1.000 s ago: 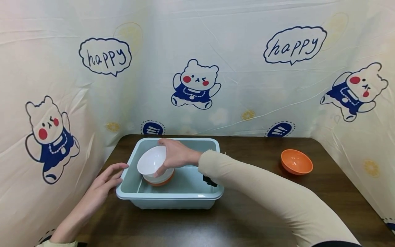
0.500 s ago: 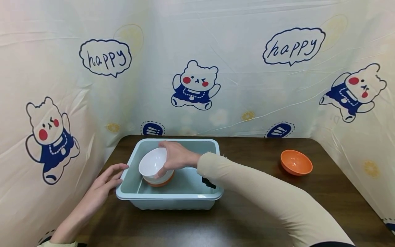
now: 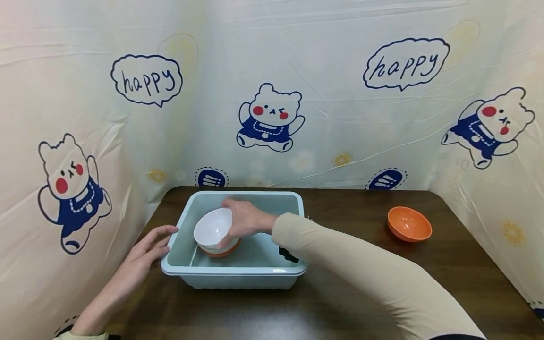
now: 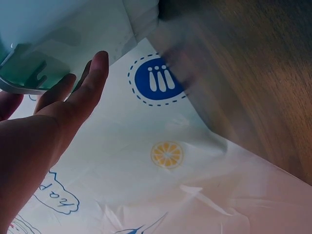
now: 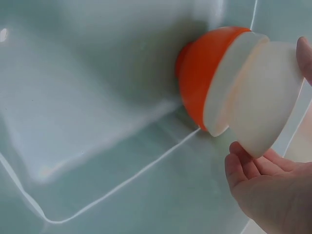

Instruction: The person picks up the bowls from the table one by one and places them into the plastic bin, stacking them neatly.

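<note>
My right hand grips a white bowl by its rim, thumb on the near side and fingers on the far side. The bowl is tilted and partly sunk into another white bowl, which sits inside an orange bowl. This stack stands in the left part of a pale blue-green basin. At the basin's left rim, my left hand rests its extended fingertips. Seen from the left wrist, the left hand lies along the basin's outer wall, with some fingers hidden.
A second orange bowl stands alone at the right of the dark wooden table. Printed cloth hangs behind the table and along both sides. The basin's walls surround the stacked bowls.
My right hand has lowered the white bowl and moved it slightly right, deeper into the stack. The left hand stays at the basin's rim.
</note>
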`<move>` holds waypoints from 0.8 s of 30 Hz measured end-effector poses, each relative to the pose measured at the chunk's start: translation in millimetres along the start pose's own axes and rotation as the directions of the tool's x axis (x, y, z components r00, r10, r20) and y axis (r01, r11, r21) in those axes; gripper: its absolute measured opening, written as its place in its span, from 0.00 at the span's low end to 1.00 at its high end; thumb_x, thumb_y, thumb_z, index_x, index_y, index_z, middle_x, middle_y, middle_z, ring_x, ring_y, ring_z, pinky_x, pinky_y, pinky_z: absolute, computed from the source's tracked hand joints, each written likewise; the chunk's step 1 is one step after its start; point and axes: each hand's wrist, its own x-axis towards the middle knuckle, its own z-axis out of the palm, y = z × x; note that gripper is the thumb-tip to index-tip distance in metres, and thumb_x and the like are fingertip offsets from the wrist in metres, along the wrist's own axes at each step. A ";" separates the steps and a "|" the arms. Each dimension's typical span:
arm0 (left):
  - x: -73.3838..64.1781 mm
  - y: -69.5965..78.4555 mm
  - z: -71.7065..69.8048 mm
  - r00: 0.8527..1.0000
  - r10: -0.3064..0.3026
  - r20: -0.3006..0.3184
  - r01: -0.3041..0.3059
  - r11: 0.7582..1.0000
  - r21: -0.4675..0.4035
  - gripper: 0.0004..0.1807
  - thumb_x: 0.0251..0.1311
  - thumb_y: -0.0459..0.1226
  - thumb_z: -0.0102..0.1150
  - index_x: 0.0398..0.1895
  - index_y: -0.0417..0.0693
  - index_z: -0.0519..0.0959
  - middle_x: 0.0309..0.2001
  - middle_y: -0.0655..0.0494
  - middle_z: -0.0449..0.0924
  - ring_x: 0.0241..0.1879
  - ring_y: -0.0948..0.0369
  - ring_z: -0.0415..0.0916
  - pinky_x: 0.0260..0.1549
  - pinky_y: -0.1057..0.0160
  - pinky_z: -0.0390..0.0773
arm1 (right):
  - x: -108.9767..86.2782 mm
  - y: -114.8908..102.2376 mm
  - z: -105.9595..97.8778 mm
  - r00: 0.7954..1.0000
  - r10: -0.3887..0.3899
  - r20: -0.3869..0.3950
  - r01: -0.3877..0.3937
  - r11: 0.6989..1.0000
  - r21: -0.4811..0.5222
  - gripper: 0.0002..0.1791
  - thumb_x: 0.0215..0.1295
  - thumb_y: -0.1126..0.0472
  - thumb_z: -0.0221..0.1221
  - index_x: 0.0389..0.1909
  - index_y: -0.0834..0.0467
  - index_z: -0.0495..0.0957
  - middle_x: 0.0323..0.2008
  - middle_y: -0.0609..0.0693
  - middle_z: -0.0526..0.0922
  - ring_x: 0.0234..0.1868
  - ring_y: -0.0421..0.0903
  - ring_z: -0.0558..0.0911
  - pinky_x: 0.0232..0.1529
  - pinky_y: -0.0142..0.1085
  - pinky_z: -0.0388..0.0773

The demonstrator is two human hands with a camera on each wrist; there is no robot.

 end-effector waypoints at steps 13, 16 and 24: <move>0.7 1.0 0.7 1.000 -0.026 0.000 0.026 0.999 0.025 0.23 0.83 0.34 0.38 0.76 0.39 0.60 0.77 0.29 0.58 0.72 0.35 0.62 0.48 0.64 0.80 | 0.9 3.8 6.5 1.000 0.019 -0.004 -0.019 1.000 -0.009 0.53 0.50 0.45 0.82 0.74 0.56 0.67 0.60 0.51 0.79 0.55 0.46 0.75 0.56 0.38 0.77; 0.5 1.6 0.6 1.000 -0.026 0.002 0.026 0.999 0.022 0.23 0.83 0.34 0.38 0.76 0.39 0.60 0.78 0.29 0.58 0.73 0.34 0.61 0.48 0.64 0.80 | 1.3 4.3 7.9 1.000 0.023 -0.010 -0.023 0.999 -0.026 0.54 0.50 0.45 0.82 0.75 0.55 0.67 0.60 0.50 0.79 0.58 0.46 0.72 0.57 0.39 0.75; 0.6 0.7 0.1 1.000 -0.020 0.002 0.020 1.000 0.020 0.22 0.83 0.34 0.38 0.76 0.39 0.61 0.77 0.29 0.58 0.72 0.36 0.62 0.48 0.64 0.80 | 2.9 5.9 14.0 0.999 0.041 -0.015 -0.041 0.998 -0.055 0.52 0.50 0.43 0.81 0.74 0.54 0.68 0.59 0.50 0.79 0.57 0.47 0.72 0.57 0.38 0.75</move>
